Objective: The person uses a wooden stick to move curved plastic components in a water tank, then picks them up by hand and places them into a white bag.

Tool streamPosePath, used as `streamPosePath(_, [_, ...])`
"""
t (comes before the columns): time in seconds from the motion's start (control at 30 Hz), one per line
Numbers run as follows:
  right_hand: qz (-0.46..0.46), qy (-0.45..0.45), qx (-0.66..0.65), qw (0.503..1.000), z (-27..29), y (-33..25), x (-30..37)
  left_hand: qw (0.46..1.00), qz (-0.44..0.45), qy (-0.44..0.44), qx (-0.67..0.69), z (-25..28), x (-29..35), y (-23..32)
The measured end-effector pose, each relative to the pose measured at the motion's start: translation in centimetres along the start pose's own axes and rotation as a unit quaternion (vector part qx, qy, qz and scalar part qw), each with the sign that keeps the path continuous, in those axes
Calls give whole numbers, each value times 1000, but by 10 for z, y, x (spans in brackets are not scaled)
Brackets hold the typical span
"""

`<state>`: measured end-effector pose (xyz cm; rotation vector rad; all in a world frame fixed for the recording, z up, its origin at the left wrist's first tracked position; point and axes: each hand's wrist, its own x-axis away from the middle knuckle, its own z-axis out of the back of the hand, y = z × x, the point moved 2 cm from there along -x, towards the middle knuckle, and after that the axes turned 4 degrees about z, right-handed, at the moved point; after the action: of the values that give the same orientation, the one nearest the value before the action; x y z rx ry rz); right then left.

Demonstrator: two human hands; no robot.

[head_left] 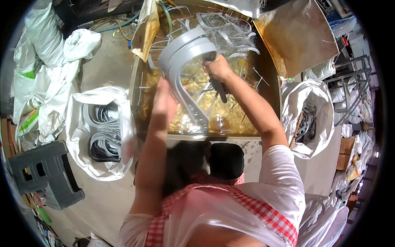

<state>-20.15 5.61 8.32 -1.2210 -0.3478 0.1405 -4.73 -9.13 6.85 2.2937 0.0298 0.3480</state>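
Note:
A curved grey plastic strip (pixel 181 51), hooped at the top and doubled like two nested bands, is held up over a water-filled tub (pixel 135 103). My left hand (pixel 165 99), slightly blurred, grips its left side, with the thumb hidden in part behind it. My right hand (pixel 220 69) is closed around a dark hand tool (pixel 219 87) at the strip's right end. That tool looks like cutters, but its jaws are mostly hidden. More grey strips (pixel 224 29) and thin offcuts lie in the water toward the far side.
A white bag (pixel 78 152) at left holds stacked grey curved strips (pixel 105 140). At right, another white bag (pixel 325 123) contains dark and grey pieces. A dark grey plastic stool (pixel 45 173) lies at lower left. Stained sheets (pixel 298 37) flank the tub's far end.

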Motion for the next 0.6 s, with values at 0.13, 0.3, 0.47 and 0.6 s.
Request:
streamPosePath(0.13, [-3,0,119,993,-6,14,0,969,-63,162,-175,-2,-3,-26])
streamPosePath(0.3, [-38,-284,-86,954,4,-21,26,977,74,200,12,27,-2,5])
streamPosePath(0.47, [-47,-400,-370,837,-9,-3,48,951,149,167,215,47,-19,-14])
streamPosePath(0.6, [11,-325,-420,847,-44,-12,67,939,174,188,230,40,-17,-16])
